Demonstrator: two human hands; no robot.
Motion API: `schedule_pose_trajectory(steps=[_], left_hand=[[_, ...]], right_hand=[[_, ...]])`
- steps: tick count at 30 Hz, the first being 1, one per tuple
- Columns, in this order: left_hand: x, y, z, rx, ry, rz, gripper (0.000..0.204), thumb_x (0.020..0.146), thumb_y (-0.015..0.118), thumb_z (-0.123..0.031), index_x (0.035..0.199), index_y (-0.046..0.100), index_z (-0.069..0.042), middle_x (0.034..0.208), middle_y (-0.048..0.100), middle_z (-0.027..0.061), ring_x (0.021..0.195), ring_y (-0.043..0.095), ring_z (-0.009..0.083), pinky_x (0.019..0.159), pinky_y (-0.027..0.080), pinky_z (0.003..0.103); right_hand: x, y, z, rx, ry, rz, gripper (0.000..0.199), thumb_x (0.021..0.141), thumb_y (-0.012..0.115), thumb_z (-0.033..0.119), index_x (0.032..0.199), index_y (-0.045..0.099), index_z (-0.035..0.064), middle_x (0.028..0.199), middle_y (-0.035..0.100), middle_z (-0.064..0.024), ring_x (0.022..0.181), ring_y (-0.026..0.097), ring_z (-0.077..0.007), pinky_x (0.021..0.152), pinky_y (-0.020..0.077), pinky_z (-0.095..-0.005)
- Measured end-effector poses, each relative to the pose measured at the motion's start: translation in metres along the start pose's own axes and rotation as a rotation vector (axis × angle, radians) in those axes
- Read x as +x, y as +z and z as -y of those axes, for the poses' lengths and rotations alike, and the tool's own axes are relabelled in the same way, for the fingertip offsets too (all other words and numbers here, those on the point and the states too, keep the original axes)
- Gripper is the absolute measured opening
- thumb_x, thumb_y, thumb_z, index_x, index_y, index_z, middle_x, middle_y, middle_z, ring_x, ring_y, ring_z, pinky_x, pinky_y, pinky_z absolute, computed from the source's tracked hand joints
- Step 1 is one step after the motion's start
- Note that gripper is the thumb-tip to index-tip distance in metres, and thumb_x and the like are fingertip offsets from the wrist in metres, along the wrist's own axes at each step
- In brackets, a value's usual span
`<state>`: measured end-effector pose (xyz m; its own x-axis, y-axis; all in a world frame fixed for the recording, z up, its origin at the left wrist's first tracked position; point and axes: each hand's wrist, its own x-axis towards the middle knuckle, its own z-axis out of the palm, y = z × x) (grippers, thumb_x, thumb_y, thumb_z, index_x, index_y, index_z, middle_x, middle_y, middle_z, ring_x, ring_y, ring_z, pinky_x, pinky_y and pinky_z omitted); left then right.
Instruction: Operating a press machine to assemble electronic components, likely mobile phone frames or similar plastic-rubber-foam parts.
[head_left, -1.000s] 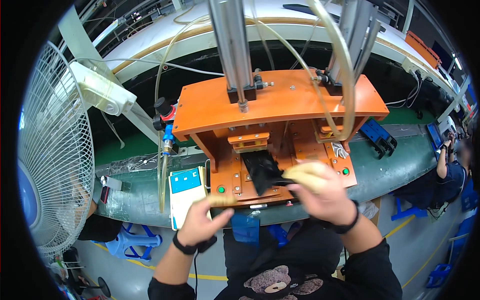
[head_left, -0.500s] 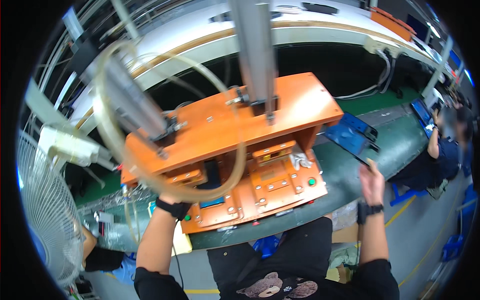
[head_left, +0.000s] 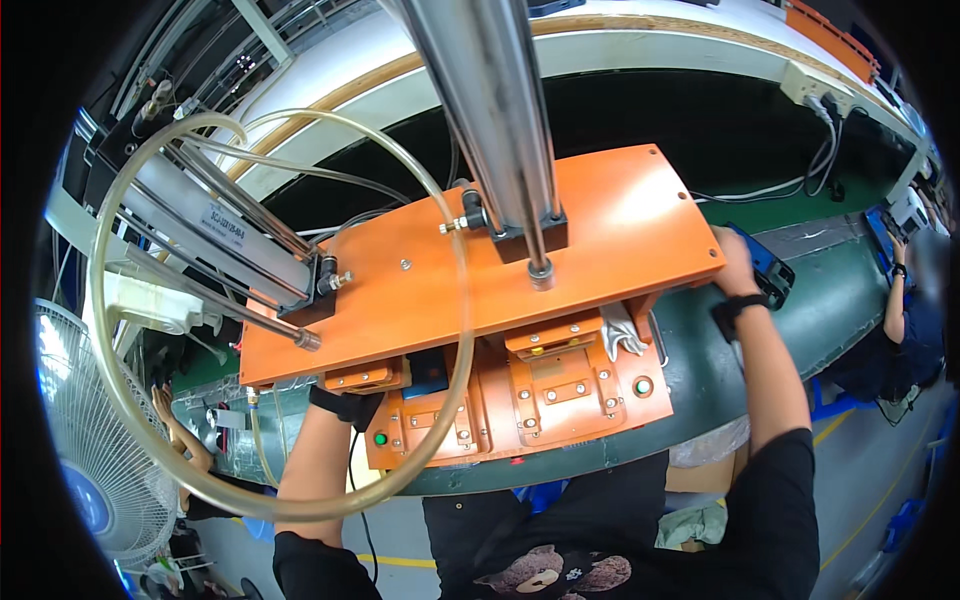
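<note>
While the right hand (head_left: 738,268) reaches past the orange press plate (head_left: 500,270) toward a blue tray (head_left: 768,268), the left hand hides beneath it, neither grip readable.

Press (head_left: 500,290) on bench (head_left: 790,300); fan (head_left: 90,450) to its left.

My view is bright and even, lit from above. The metal cylinder (head_left: 480,110) shows glare streaks. The orange plate (head_left: 600,240) shadows the parts under it. Straight edges bend near the dark round rim.
</note>
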<state>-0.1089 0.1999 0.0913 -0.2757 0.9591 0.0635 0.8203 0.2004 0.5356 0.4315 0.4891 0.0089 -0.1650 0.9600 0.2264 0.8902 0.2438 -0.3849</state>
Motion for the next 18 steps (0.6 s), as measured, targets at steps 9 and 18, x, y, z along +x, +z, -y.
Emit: schedule_pose_trajectory(steps=[9, 18], left_hand=[[-0.002, 0.010, -0.010, 0.005, -0.095, 0.030, 0.020, 0.090, 0.061, -0.021, 0.105, 0.067, -0.009, 0.110, 0.068, 0.0111, 0.103, 0.063, 0.0312, 0.093, 0.050, 0.042], [-0.028, 0.002, 0.003, 0.020, -0.213, 0.011, 0.020, 0.091, 0.060, -0.021, 0.104, 0.067, -0.008, 0.108, 0.067, 0.0116, 0.101, 0.064, 0.0317, 0.092, 0.050, 0.043]], right_hand=[[-0.090, -0.051, -0.113, 0.101, 0.201, -0.067, 0.044, 0.081, 0.070, 0.007, 0.124, 0.062, 0.0032, 0.119, 0.064, -0.0207, 0.110, 0.062, -0.0340, 0.097, 0.0487, -0.0397], [-0.059, -0.026, -0.086, 0.428, 0.160, -0.251, 0.024, 0.087, 0.066, 0.002, 0.110, 0.069, -0.0025, 0.101, 0.073, -0.0161, 0.092, 0.071, -0.0217, 0.084, 0.0528, -0.0308]])
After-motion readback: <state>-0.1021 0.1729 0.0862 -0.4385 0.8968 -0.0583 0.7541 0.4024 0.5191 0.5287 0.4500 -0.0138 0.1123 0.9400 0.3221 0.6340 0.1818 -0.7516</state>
